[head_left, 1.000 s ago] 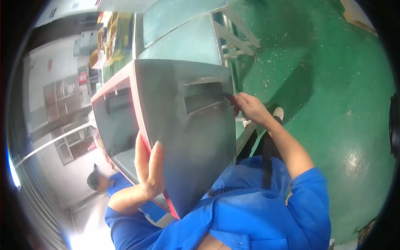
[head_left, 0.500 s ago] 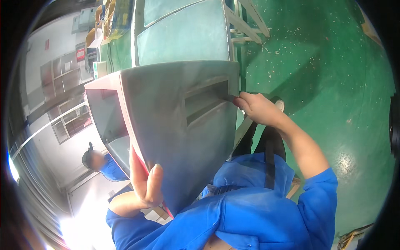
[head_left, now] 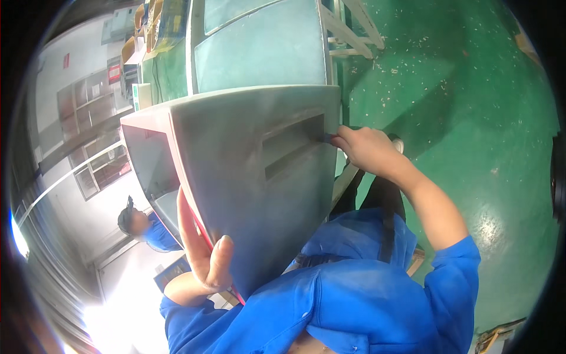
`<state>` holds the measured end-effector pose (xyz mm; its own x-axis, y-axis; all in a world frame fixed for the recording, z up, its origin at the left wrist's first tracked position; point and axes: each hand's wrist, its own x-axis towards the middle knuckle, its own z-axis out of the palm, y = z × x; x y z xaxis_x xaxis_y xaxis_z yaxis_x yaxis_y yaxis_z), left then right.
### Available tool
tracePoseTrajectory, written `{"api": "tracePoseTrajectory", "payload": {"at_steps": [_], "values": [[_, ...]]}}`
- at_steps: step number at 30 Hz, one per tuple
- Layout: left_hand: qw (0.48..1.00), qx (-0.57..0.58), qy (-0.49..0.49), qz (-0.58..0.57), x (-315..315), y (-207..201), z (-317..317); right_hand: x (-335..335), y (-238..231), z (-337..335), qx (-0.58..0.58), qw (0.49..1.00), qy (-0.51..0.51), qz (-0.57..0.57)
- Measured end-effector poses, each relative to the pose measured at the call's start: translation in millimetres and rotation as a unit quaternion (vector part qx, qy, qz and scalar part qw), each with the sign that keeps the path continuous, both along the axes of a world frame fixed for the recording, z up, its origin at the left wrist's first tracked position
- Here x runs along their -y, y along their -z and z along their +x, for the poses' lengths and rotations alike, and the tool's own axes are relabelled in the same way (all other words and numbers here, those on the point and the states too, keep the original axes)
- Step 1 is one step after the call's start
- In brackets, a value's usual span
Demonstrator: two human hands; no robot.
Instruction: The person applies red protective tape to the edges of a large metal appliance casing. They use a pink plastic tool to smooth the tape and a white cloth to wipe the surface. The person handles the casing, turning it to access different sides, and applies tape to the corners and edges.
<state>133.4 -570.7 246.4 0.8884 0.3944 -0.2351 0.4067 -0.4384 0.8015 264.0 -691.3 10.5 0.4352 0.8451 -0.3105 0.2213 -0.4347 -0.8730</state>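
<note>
A large grey box-shaped housing (head_left: 236,206) with a pinkish-red edge stands tilted in front of me. Its broad face has a long rectangular recess (head_left: 295,141), and its left side is open. My left hand (head_left: 206,259) clasps the lower left edge, thumb on the broad face and fingers along the open side. At the recess's right end, my right hand (head_left: 362,150) pinches a small dark flat piece (head_left: 327,138) between thumb and fingers. Most of that piece is hidden, and I cannot tell what it is.
Beyond the housing lies a bench with a pale blue-green top (head_left: 259,59) on white legs (head_left: 354,29). Another person in blue (head_left: 156,233) is at the left. Cardboard boxes (head_left: 150,29) stand at the far left. White specks dot the green floor (head_left: 471,118).
My right hand has shifted slightly right with the small dark piece. My left hand keeps its hold on the housing edge, while its forearm and sleeve have moved a little to the right.
</note>
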Motion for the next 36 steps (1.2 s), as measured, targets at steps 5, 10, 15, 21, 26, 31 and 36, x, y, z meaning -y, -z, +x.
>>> {"api": "tracePoseTrajectory", "payload": {"at_steps": [5,10,15,21,26,31,36], "values": [[1.000,0.010,0.012,-0.016,-6.2,3.8,1.4,1.5,-11.1,4.8,0.018,0.999,-0.015,-0.038],[0.998,0.036,-0.014,-0.047,-5.2,5.5,-7.0,43.7,19.8,5.8,-0.037,0.990,0.136,-0.017],[0.997,0.054,-0.003,-0.062,-7.2,8.9,-6.3,25.0,4.9,-27.2,-0.057,0.952,0.219,0.207],[0.995,0.052,0.069,-0.055,-21.5,10.9,-14.7,-7.8,9.9,-61.9,-0.074,0.930,0.244,0.266],[0.997,0.040,0.038,-0.063,-15.8,7.2,-10.1,-6.1,5.6,-59.8,-0.042,0.933,0.240,0.264],[0.995,0.060,0.076,-0.041,-19.9,11.8,-7.4,-3.4,-0.9,-73.1,-0.092,0.898,0.286,0.322],[0.998,0.016,-0.030,-0.061,-4.0,2.7,-3.1,2.7,-12.5,-52.6,0.111,0.953,0.185,0.212]]}}
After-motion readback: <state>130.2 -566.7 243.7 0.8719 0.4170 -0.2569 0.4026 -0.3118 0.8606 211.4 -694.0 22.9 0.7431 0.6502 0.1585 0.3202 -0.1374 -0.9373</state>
